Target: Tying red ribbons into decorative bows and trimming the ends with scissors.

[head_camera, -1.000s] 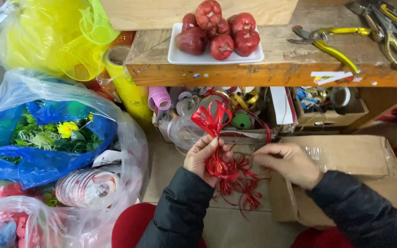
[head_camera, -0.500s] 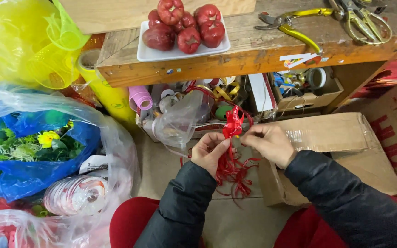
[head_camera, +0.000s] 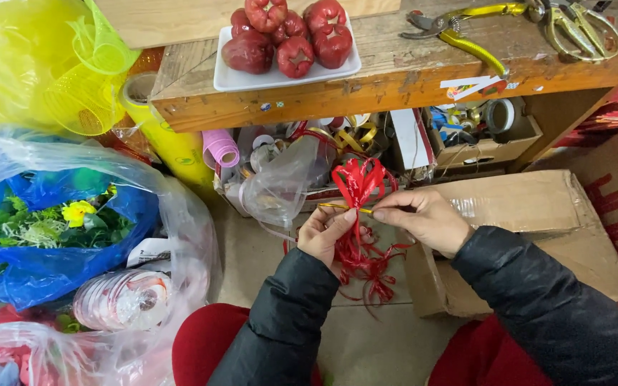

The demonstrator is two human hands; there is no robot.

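Cluttered floor below a wooden bench (head_camera: 395,86): left hand (head_camera: 327,232) is pinching the red ribbon bow (head_camera: 357,182) at its waist, right hand (head_camera: 427,218) is gripping a thin gold tie (head_camera: 334,207) across it. Binding step seemingly underway; next needs tight cinching. Red fruits (head_camera: 287,39) sitting far.

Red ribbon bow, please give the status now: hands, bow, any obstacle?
Left hand pinching red ribbon bow at its base. Right hand pinching a thin gold strip there. Loose red strands hang below. Nothing blocking.

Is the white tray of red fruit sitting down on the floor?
No, the white tray with the red fruit sits up on the wooden bench, above the hands and the red ribbon bow.
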